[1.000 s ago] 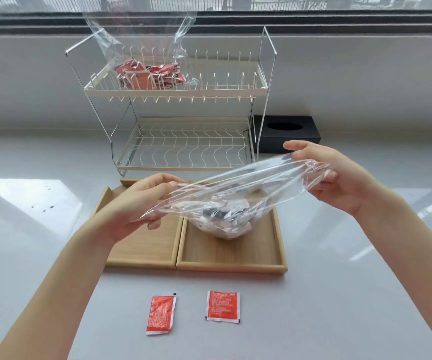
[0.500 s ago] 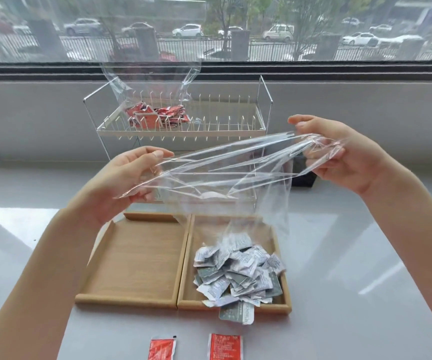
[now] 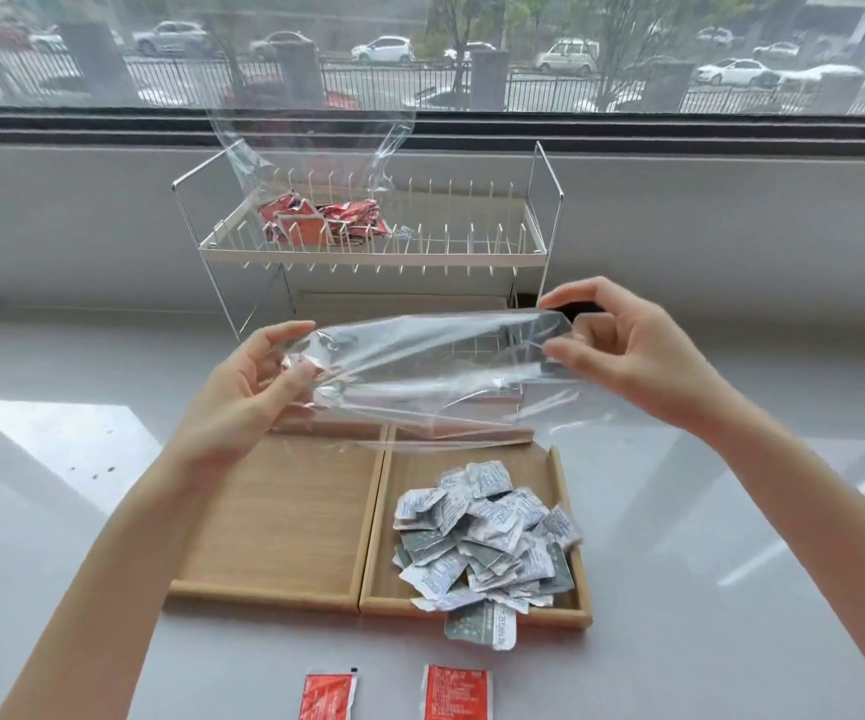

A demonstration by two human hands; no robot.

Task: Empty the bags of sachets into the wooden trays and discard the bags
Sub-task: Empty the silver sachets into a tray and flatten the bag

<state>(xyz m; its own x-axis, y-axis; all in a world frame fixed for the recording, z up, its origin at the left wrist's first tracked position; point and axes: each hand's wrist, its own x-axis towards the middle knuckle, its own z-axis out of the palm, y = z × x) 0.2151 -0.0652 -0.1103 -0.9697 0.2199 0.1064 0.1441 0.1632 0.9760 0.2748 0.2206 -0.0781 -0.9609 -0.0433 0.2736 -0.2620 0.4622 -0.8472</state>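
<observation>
Bag (image 3: 441, 366) empty, stretched between your hands — left hand (image 3: 259, 387) pinching one end, right hand (image 3: 622, 350) pinching other; long axis left-right. White sachets (image 3: 482, 537) heaped directly below grip in right wooden tray (image 3: 578, 610). Red-sachet bag (image 3: 316, 200) beyond grip — left hand nearer.

The bag (image 3: 435, 366) held between the two hands is clear like glass, with shiny white streaks. Just below it, the two trays are light brown wood with thin stripes; the left tray (image 3: 274, 517) shows only wood. The right tray (image 3: 568, 517) has a pile of sachets (image 3: 482, 537) that are white with tiny grey-blue writing, and some are dark grey-green. Nearer than the hands, two sachets (image 3: 329, 696) on the grey counter (image 3: 731, 615) are red with white edges. Beyond the hands, the rack (image 3: 368, 252) is cream and silver. On it, another clear bag (image 3: 311, 163) holds red packets (image 3: 326, 220).
</observation>
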